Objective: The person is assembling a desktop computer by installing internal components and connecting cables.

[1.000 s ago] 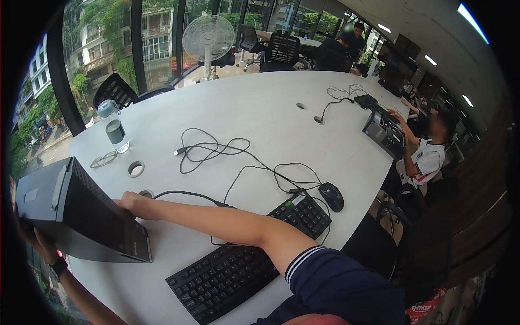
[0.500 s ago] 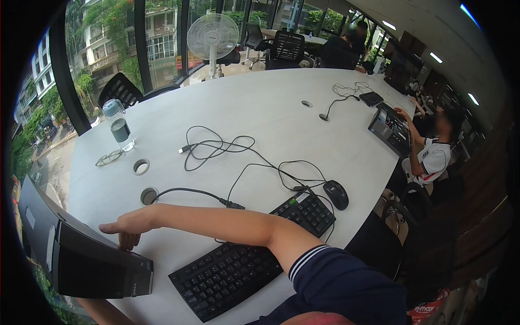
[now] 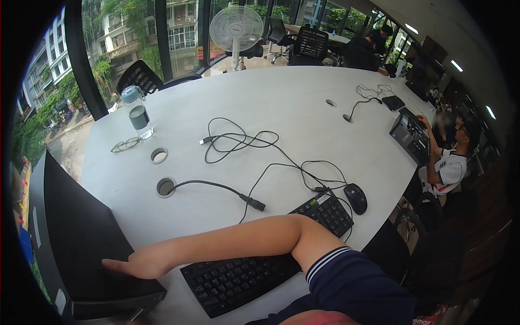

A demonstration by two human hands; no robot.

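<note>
A black desktop computer case (image 3: pixel 81 233) stands tilted at the table's left edge, its broad dark side panel turned up toward me. My right hand (image 3: pixel 135 264) reaches across from the right and grips the case's near right edge. Its thumb lies stretched on the panel, while the other fingers are hidden. Of my left hand, only a dim blurred patch shows at the lower edge by the case, and its fingers cannot be made out. Under my right forearm lies a black keyboard (image 3: pixel 238 281), partly covered. A black power cable (image 3: pixel 216 185) with its plug end lies beyond the forearm.
A black mouse (image 3: pixel 356 199) sits beside the keyboard, near a looped USB cable (image 3: pixel 244 142). A water bottle (image 3: pixel 140 116) and eyeglasses (image 3: pixel 125 144) are at the far left, by two cable holes. At right, another person handles an opened computer case (image 3: pixel 411 136).
The computer case has turned and tilted, so its broad side panel now shows. My right hand has moved down with it. The view has shifted, too.
</note>
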